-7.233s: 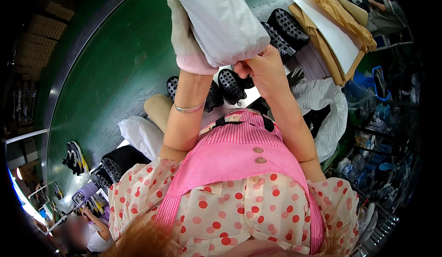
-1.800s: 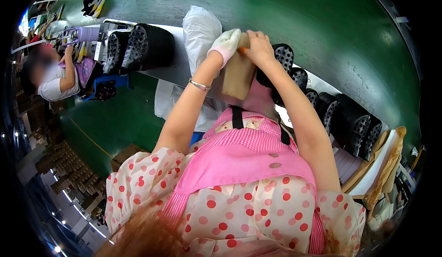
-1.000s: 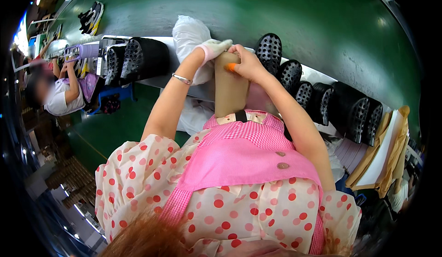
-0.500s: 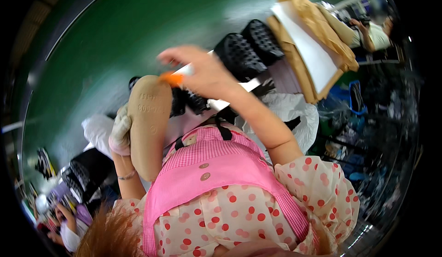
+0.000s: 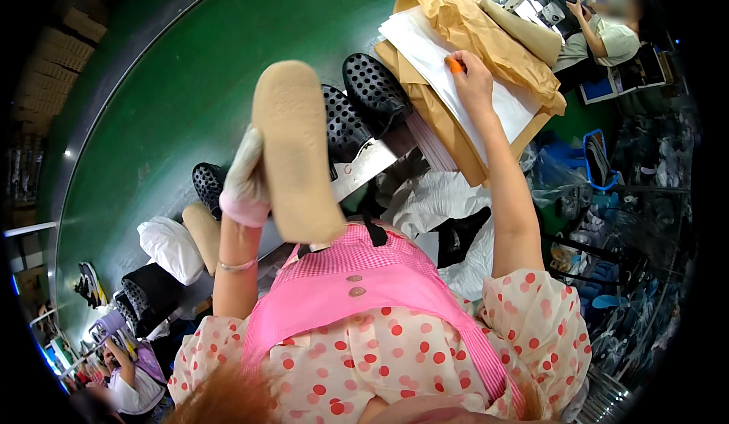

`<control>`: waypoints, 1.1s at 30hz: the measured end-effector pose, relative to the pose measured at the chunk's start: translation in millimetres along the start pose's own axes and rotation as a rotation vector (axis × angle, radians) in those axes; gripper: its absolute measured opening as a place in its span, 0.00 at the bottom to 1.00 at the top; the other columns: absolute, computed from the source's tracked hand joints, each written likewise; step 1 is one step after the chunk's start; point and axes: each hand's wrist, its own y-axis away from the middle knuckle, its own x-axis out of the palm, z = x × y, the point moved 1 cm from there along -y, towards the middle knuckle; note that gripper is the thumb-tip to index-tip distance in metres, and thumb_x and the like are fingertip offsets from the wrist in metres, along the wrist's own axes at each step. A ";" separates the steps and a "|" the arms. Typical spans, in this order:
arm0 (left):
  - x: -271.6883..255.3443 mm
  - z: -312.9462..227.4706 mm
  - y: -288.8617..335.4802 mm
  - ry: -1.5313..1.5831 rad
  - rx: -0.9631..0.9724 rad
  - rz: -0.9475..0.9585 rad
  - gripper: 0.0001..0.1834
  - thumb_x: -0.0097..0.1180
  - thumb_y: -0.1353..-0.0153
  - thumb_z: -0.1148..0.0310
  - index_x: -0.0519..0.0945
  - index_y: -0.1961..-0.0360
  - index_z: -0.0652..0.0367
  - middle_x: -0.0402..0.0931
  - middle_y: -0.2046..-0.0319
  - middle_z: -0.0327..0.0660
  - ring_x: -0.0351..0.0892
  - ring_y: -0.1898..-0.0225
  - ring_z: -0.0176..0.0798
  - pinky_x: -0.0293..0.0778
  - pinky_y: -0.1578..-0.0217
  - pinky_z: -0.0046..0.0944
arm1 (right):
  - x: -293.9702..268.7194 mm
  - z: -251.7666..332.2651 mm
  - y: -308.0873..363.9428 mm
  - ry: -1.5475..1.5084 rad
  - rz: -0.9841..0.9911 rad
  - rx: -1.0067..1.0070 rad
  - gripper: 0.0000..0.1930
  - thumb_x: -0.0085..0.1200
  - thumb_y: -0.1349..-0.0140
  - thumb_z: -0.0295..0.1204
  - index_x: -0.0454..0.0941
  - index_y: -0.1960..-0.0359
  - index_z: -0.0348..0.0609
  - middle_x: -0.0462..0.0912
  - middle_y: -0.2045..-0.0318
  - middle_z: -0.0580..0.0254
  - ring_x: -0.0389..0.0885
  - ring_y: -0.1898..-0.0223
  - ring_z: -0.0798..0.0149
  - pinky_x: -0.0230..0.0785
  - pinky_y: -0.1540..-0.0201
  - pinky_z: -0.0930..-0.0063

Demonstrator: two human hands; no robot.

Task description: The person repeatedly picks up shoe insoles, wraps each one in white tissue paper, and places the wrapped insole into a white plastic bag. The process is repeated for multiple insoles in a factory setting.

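In my gloved left hand (image 5: 247,170) is a long beige insole (image 5: 295,151), held upright by its left edge with the broad face toward me. My bare right hand (image 5: 477,86) reaches out to the far right, over a stack of white paper sheets (image 5: 425,40). Its fingers are bent together at the paper, and a small orange piece (image 5: 454,66) shows at the fingertips. Whether that piece is worn or held, and whether a sheet is pinched, I cannot tell. Crumpled brown wrapping paper (image 5: 486,33) lies around the sheets.
Black shoes with round holes (image 5: 377,90) stand on the green table (image 5: 197,67) beyond the insole. Another beige insole (image 5: 202,234) and a white plastic bag (image 5: 168,248) lie at left. White crumpled wrapping (image 5: 425,204) is before my apron. Other people sit far right and lower left.
My right hand has left the insole's top and moved right to the white sheets. My left hand has shifted the insole rightward and up.
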 end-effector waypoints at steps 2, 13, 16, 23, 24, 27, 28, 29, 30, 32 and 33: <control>20.4 12.9 -17.2 -0.172 0.072 0.055 0.28 0.48 0.32 0.60 0.59 0.35 0.60 0.68 0.42 0.44 0.71 0.42 0.41 0.68 0.42 0.44 | -9.1 6.3 -5.8 -0.140 0.044 0.110 0.04 0.54 0.41 0.26 0.79 0.67 0.41 0.80 0.74 0.58 0.78 0.73 0.63 0.70 0.67 0.70; 41.0 47.7 -53.0 -0.332 -0.156 0.188 0.27 0.50 0.34 0.65 0.62 0.39 0.69 0.71 0.47 0.44 0.72 0.47 0.35 0.69 0.46 0.36 | -134.9 195.1 22.0 -0.852 0.037 0.491 0.04 0.50 0.35 0.26 0.75 0.62 0.41 0.73 0.74 0.73 0.69 0.76 0.79 0.62 0.74 0.86; 44.5 51.1 -47.9 -0.359 -0.210 0.247 0.22 0.52 0.35 0.65 0.68 0.44 0.68 0.74 0.51 0.43 0.74 0.51 0.32 0.71 0.49 0.31 | -115.3 260.0 62.2 -0.994 0.021 0.378 0.04 0.50 0.35 0.26 0.74 0.60 0.41 0.73 0.72 0.73 0.70 0.76 0.79 0.64 0.73 0.86; 1.0 42.4 -46.7 -0.050 -0.378 0.378 0.12 0.51 0.34 0.69 0.74 0.52 0.61 0.77 0.63 0.37 0.78 0.66 0.31 0.78 0.67 0.31 | -38.6 310.0 135.8 -0.270 0.142 -0.078 0.05 0.56 0.41 0.22 0.77 0.63 0.38 0.79 0.69 0.56 0.79 0.71 0.62 0.72 0.65 0.74; -3.3 37.0 -44.6 -0.009 -0.434 0.366 0.11 0.51 0.34 0.69 0.75 0.52 0.60 0.77 0.63 0.37 0.78 0.67 0.31 0.78 0.67 0.31 | -38.6 309.9 137.1 -0.168 0.076 -0.142 0.07 0.57 0.42 0.22 0.77 0.61 0.38 0.79 0.66 0.56 0.79 0.67 0.61 0.72 0.62 0.72; -6.0 26.6 -35.2 0.012 -0.415 0.383 0.11 0.50 0.33 0.70 0.75 0.52 0.59 0.77 0.63 0.36 0.78 0.67 0.30 0.78 0.68 0.30 | -34.3 300.2 131.5 0.083 -0.090 -0.262 0.15 0.57 0.43 0.24 0.75 0.53 0.38 0.77 0.56 0.53 0.76 0.57 0.56 0.70 0.54 0.67; -5.5 26.3 -32.2 0.007 -0.384 0.401 0.10 0.49 0.33 0.71 0.75 0.52 0.58 0.77 0.63 0.36 0.78 0.67 0.30 0.78 0.68 0.30 | -30.9 299.3 126.9 0.134 -0.126 -0.252 0.18 0.57 0.42 0.24 0.73 0.49 0.38 0.76 0.53 0.52 0.74 0.54 0.54 0.68 0.52 0.65; -11.3 30.1 -36.0 -0.122 -0.280 0.442 0.11 0.47 0.32 0.71 0.75 0.51 0.58 0.77 0.62 0.36 0.78 0.66 0.30 0.78 0.67 0.29 | -27.4 298.6 125.3 0.185 -0.161 -0.243 0.22 0.57 0.42 0.25 0.71 0.45 0.38 0.74 0.50 0.51 0.72 0.50 0.52 0.67 0.49 0.64; -12.0 32.2 -34.6 -0.011 -0.256 0.487 0.11 0.47 0.32 0.71 0.74 0.51 0.59 0.77 0.61 0.36 0.78 0.65 0.30 0.78 0.66 0.29 | -20.8 297.1 127.5 0.163 -0.168 -0.194 0.24 0.56 0.41 0.26 0.68 0.42 0.38 0.73 0.48 0.49 0.71 0.49 0.51 0.66 0.48 0.64; -5.7 33.3 -34.1 0.150 -0.209 0.516 0.12 0.48 0.33 0.72 0.74 0.50 0.59 0.77 0.60 0.36 0.78 0.63 0.30 0.77 0.64 0.29 | -6.4 289.4 129.2 0.123 -0.184 -0.116 0.28 0.54 0.39 0.29 0.62 0.37 0.38 0.70 0.45 0.47 0.69 0.47 0.50 0.64 0.46 0.63; -1.9 32.6 -32.8 0.194 -0.194 0.499 0.12 0.48 0.33 0.72 0.73 0.50 0.60 0.77 0.59 0.37 0.78 0.62 0.30 0.77 0.63 0.29 | -6.2 286.3 134.0 0.079 -0.105 0.005 0.29 0.49 0.35 0.33 0.57 0.34 0.38 0.70 0.44 0.45 0.70 0.47 0.49 0.63 0.44 0.65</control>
